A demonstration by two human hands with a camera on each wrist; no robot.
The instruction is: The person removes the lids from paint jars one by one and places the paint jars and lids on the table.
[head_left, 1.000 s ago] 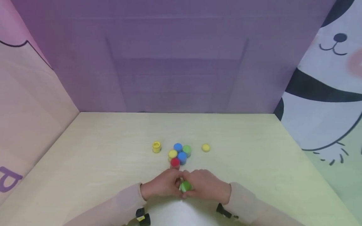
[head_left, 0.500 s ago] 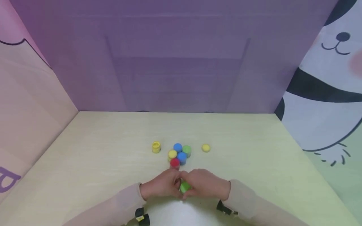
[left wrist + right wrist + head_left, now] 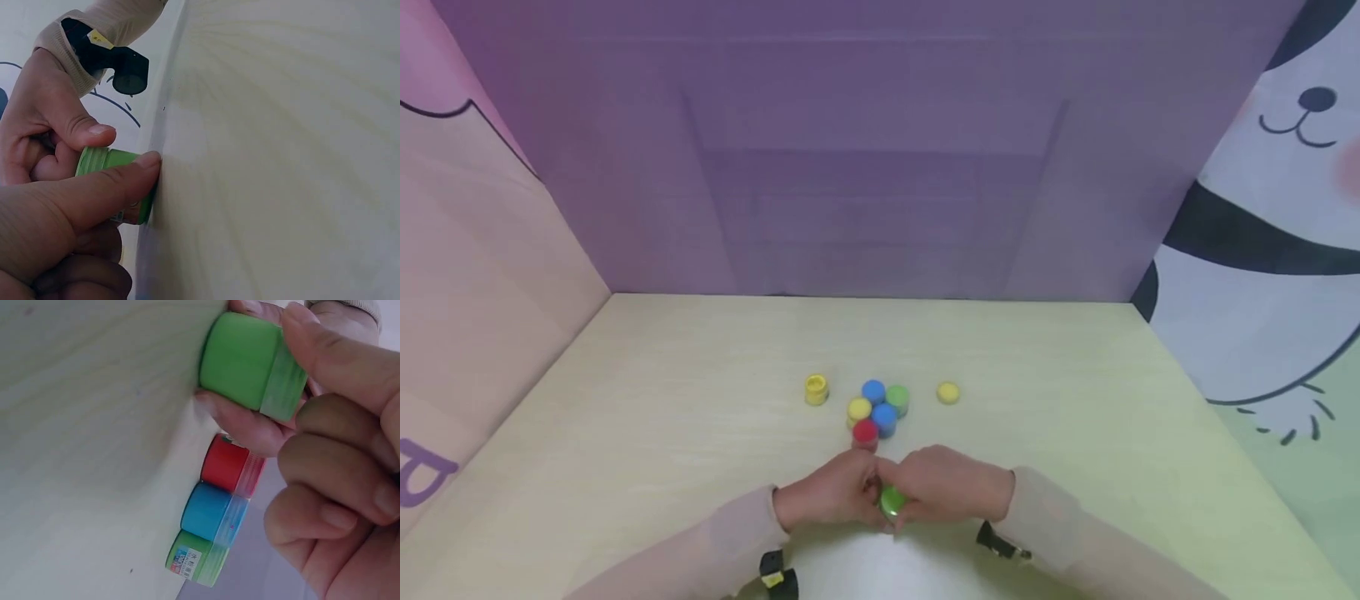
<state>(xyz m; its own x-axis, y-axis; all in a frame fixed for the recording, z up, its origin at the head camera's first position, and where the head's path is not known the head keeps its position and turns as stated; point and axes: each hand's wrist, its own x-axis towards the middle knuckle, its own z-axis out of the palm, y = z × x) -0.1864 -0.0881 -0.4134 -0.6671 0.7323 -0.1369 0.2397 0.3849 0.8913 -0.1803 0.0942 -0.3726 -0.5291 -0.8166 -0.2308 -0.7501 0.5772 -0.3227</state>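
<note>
A small green tub [image 3: 892, 502] with a ribbed lid stands upright on the table near its front. My left hand [image 3: 833, 492] grips the tub's body, its thumb [image 3: 119, 187] along the side. From the other side my right hand [image 3: 953, 485] pinches the ribbed lid [image 3: 282, 390] between thumb and index finger, its other fingers curled. Just beyond my hands stands a red tub [image 3: 865, 434], touching a cluster of blue [image 3: 884, 419], yellow [image 3: 859, 408] and green [image 3: 897, 398] tubs. The fingers hide part of the held tub.
Left of the cluster stands a yellow tub [image 3: 816, 390] with a hollow top. A low yellow disc [image 3: 948, 392], apparently a lid, lies to the right. A purple wall [image 3: 880, 167] closes off the table's back edge, with printed panels at both sides.
My right hand has turned slightly at the lid, its fingertips shifting a little toward me. My left hand stays in place on the tub, and the other tubs have not moved.
</note>
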